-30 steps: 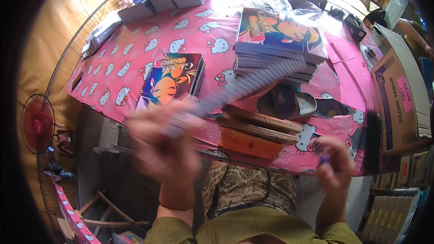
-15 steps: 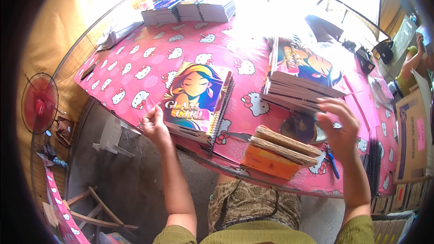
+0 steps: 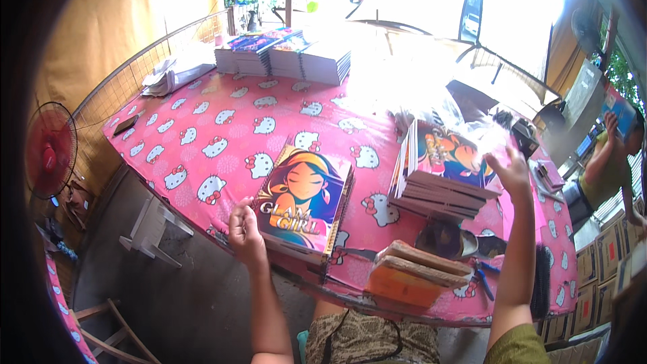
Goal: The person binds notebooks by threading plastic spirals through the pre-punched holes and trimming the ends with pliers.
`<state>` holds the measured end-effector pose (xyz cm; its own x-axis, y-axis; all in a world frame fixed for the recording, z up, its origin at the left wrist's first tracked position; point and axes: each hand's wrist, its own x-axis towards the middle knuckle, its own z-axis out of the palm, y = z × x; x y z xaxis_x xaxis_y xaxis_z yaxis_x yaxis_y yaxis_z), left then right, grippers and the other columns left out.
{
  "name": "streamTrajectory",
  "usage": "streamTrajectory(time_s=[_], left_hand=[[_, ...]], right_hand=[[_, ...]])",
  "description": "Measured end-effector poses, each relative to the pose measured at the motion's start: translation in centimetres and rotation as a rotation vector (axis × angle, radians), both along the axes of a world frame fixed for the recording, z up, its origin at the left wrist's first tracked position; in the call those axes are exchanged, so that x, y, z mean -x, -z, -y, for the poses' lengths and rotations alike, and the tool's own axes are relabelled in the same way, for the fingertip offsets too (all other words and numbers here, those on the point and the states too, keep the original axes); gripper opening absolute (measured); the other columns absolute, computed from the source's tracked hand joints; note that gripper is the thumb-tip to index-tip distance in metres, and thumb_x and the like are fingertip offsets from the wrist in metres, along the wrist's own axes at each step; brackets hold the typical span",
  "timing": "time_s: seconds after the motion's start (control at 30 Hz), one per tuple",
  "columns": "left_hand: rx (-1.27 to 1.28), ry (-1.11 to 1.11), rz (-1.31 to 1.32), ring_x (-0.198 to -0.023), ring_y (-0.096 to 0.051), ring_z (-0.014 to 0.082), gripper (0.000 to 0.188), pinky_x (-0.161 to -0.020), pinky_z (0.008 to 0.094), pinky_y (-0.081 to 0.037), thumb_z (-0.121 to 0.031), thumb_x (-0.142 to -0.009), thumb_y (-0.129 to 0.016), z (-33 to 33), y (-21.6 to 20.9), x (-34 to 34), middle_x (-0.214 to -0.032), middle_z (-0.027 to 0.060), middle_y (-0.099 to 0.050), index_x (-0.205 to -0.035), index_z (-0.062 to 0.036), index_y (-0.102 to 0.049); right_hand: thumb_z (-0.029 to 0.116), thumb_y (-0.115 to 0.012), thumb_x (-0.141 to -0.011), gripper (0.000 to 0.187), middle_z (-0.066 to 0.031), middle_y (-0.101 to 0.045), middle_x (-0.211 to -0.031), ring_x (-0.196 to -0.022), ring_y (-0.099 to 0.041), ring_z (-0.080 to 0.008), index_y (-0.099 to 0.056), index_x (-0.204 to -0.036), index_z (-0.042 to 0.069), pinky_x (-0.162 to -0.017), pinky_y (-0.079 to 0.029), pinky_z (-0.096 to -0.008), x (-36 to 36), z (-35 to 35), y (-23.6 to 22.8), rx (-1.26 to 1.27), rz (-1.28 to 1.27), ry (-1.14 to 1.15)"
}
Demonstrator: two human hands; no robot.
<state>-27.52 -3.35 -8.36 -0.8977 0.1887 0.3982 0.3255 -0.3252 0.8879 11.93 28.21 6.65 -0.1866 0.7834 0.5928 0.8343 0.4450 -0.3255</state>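
A small stack of spiral notebooks [image 3: 301,205] with an illustrated cover of a person in a yellow headband lies near the table's front edge. My left hand [image 3: 247,232] is beside its left edge, fingers curled together, with nothing visible in them. To the right stands a taller pile of similar notebooks [image 3: 445,168], its covers turned sideways. My right hand [image 3: 510,170] hovers at that pile's right side with fingers apart. Between the piles and my body sits an orange block with thick brown boards [image 3: 414,276]. Blue-handled pliers [image 3: 484,280] rest right of it.
The table [image 3: 226,138] has a pink cat-print cover. Thick stacks of notebooks [image 3: 290,57] stand at the far edge. Black spiral coils [image 3: 541,280] lie at the right front. A red fan [image 3: 50,152] and white stool [image 3: 155,229] are left; another person [image 3: 600,168] is at right.
My view has tilted up, so the table sits lower. My right hand has moved from the front of the taller pile to its right side. My left hand stays by the small stack.
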Motion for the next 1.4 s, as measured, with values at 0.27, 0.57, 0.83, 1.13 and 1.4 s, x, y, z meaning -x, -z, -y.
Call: streamTrajectory(time_s=[0.27, 0.57, 0.83, 1.13, 1.4], left_hand=[[-0.228, 0.03, 0.044, -0.132, -0.037, 0.0223, 0.044, -0.111, 0.0401, -0.029, -0.005, -0.088, -0.061, 0.2, -6.4, -6.2, -0.141, 0.0142, -0.043, -0.129, 0.0015, -0.047], [-0.126, 0.588, -0.043, -0.125, -0.045, 0.0229, 0.047, -0.105, 0.0391, -0.033, -0.003, -0.085, -0.068, -2.6, -12.6, -19.1, -0.145, 0.0138, -0.036, -0.128, -0.0002, -0.05], [0.095, 0.845, -0.427, -0.09, -0.065, 0.0131, 0.017, -0.091, 0.0326, -0.045, -0.007, -0.088, -0.066, -2.4, -11.8, -20.6, -0.095, 0.005, -0.069, -0.105, -0.0026, -0.063], [0.245, 0.811, -0.389, -0.1, -0.06, 0.0178, 0.026, -0.098, 0.0348, -0.041, -0.004, -0.083, -0.071, -1.3, -11.4, -21.2, -0.1, 0.011, -0.066, -0.106, 0.0029, -0.06], [0.006, 0.629, -0.046, -0.133, -0.034, 0.0245, 0.104, -0.113, 0.0436, -0.02, -0.017, -0.068, -0.086, -2.2, -11.0, -21.6, -0.144, 0.0158, -0.035, -0.147, -0.0019, -0.02]], right_hand=[[0.022, -0.07, -0.086, 0.031, -0.0128, -0.064, -0.079, -0.068, -0.059, -0.0187, -0.059, -0.093, -0.006, -0.062, -0.047, -0.0355, -4.2, 0.9, 0.4, 0.534, -0.151, 0.003], [0.018, -0.054, -0.097, 0.03, -0.0105, -0.059, -0.082, -0.056, -0.059, -0.0135, -0.036, -0.113, 0.002, -0.045, -0.049, -0.0248, -3.9, 15.0, 1.1, 0.123, -0.877, -0.487], [-0.017, -0.054, -0.081, 0.042, -0.0152, -0.051, -0.098, -0.08, -0.056, -0.0192, -0.032, -0.108, 0.006, -0.071, -0.049, -0.0328, -7.3, 19.9, 7.0, 0.035, -0.176, -0.693], [0.0, -0.048, -0.093, 0.013, -0.0118, -0.052, -0.088, -0.07, -0.052, -0.0167, -0.036, -0.097, 0.005, -0.06, -0.046, -0.0302, -5.8, 21.0, 10.5, 0.197, -0.636, -0.712], [0.01, -0.069, -0.086, 0.055, -0.0166, -0.056, -0.111, -0.104, -0.059, -0.0252, -0.033, -0.126, -0.002, -0.09, -0.047, -0.0367, -5.8, 21.5, 14.7, 0.697, -0.681, -0.649]])
